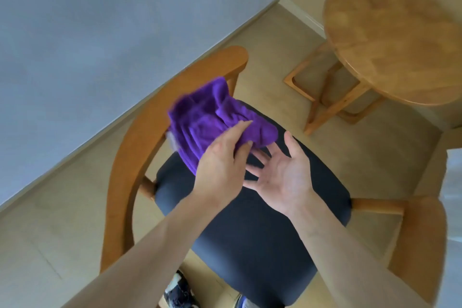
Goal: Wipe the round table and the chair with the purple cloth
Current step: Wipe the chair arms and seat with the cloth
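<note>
My left hand (pixel 220 160) grips the bunched purple cloth (pixel 212 117) and holds it above the far left part of the chair's dark seat (pixel 262 237). My right hand (pixel 282 172) is beside it, palm up with fingers spread, holding nothing, just under the cloth's near edge. The chair has curved wooden armrests, one on the left (pixel 140 147) and one on the right (pixel 420 245). The round wooden table (pixel 395 40) stands at the upper right, apart from the chair, its top bare.
A grey-blue wall (pixel 100 32) runs diagonally along the left, close behind the chair's left armrest. Beige floor (pixel 275 57) lies between chair and table. My shoes (pixel 180 292) show below the seat's front edge.
</note>
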Motion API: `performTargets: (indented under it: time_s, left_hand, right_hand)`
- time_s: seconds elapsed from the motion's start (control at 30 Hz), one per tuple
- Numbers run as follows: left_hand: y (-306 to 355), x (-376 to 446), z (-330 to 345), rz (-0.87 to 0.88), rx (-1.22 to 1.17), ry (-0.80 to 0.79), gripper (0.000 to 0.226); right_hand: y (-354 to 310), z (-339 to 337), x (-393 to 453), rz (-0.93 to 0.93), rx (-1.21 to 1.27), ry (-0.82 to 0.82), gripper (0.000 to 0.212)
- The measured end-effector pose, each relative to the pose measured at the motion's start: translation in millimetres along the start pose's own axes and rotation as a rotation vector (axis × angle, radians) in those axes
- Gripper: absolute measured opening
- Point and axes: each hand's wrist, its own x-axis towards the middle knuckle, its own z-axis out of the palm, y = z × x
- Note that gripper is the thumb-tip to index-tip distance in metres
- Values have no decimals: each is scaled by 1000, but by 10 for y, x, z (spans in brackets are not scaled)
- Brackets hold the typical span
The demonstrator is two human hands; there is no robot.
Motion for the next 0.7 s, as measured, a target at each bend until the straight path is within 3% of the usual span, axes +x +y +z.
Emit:
performTargets:
  time_s: [0.1, 0.2, 0.27, 0.37, 0.43, 0.5, 0.57, 0.7]
  left_hand:
    - [159, -93, 263, -121, -159, -81, 34]
    - [190, -69, 393, -295, -346, -67, 24]
    - [169, -9, 432, -444, -478, -79, 20]
    - [103, 113, 477, -643, -614, -125, 19]
    - [39, 199, 483, -703, -587, -151, 18]
    - [-35, 268, 457, -689, -441, -205, 18]
    - [-108, 316, 340, -556, -153, -269, 21]
    - [-230, 441, -173, -140, 374, -179, 39]
  right_hand:
    - [-127, -307, -67, -30, -12, 54, 69]
    - [-210, -600, -114, -84, -224, 155, 65]
    - [-221, -713, -119, -81, -338, 104, 63]
    - [-197, -750, -10, -21, -508, 71, 82]
    - [-164, -754, 99, 22, -574, 99, 73]
    - [-127, -768, 208, 84, -630, 118, 43]
    - [-127, -775, 315, 82, -679, 175, 22]
    - [-333, -763, 645, -118, -944, 389, 36]
